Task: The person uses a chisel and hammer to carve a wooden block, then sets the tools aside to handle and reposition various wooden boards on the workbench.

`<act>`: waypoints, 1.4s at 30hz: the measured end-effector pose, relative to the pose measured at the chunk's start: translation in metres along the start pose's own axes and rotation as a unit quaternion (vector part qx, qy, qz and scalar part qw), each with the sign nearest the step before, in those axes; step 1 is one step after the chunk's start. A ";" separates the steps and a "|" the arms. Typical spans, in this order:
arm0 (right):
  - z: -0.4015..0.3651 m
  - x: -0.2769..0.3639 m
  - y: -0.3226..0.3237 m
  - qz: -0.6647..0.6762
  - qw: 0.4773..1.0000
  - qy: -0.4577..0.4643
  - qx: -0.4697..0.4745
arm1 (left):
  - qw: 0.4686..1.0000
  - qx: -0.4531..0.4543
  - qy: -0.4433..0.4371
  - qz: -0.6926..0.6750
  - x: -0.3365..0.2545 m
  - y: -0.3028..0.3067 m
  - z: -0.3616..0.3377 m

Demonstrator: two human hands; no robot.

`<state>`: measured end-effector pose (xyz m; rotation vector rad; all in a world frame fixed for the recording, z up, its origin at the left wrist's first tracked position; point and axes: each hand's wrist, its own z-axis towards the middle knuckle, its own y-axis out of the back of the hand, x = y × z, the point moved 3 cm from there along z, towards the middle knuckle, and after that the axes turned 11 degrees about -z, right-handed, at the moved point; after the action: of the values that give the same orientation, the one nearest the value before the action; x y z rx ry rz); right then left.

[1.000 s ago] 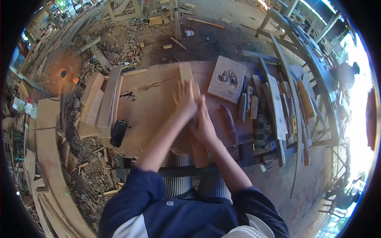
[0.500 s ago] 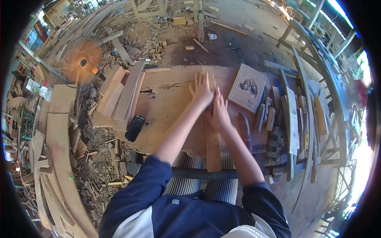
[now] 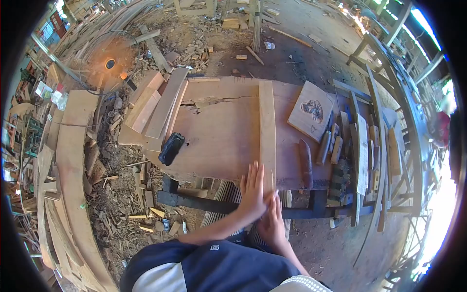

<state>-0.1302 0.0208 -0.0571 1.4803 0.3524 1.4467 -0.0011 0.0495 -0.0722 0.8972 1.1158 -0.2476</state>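
Observation:
A long, narrow wooden strip [image 3: 267, 121] lies lengthwise on a broad wooden slab [image 3: 214, 141], running from its far edge to the near edge in front of me. At the strip's near end my left hand [image 3: 252, 194] lies flat on it, fingers stretched forward. Close beside it, slightly nearer my body, is my right hand [image 3: 273, 223], its fingers straight and pointing forward along the strip's right side. The hands touch or overlap near the wrist and thumb; the strip's near end is hidden beneath them. Neither hand grips anything that I can see.
A carved square board [image 3: 311, 111] rests at the slab's right, near wooden-handled tools [image 3: 335, 148] and a dark, curved piece [image 3: 306, 163]. Left are stacked planks [image 3: 165, 104] and a black object [image 3: 171, 149]. A fan [image 3: 110, 63] stands farther left, above wood scraps.
Both hands have slid toward my body along the strip, from its far half to its near end. The far part of the strip is now uncovered. The view has shifted slightly.

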 end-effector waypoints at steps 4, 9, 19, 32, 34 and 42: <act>0.038 -0.017 -0.003 -0.019 0.999 0.038 -0.011 | 0.998 0.020 0.017 0.063 -0.005 0.008 0.040; 0.257 -0.093 -0.034 0.011 0.998 0.016 -0.063 | 0.997 -0.002 0.037 0.072 0.058 0.013 0.271; 0.133 -0.043 -0.017 0.005 0.999 -0.015 -0.035 | 0.998 0.032 -0.020 0.059 0.035 0.004 0.144; 0.267 -0.111 -0.037 -0.064 0.988 0.101 -0.097 | 0.996 0.045 -0.022 0.067 0.066 0.003 0.286; 0.330 -0.125 -0.033 0.045 0.998 0.013 -0.049 | 0.999 0.038 -0.024 0.031 0.081 0.004 0.358; 0.149 -0.075 -0.012 -0.023 0.998 0.046 -0.043 | 0.995 0.040 -0.057 0.078 0.033 0.000 0.167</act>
<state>-0.0127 -0.0964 -0.0791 1.3319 0.3726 1.4775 0.1258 -0.0640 -0.0765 1.0228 0.9304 -0.2128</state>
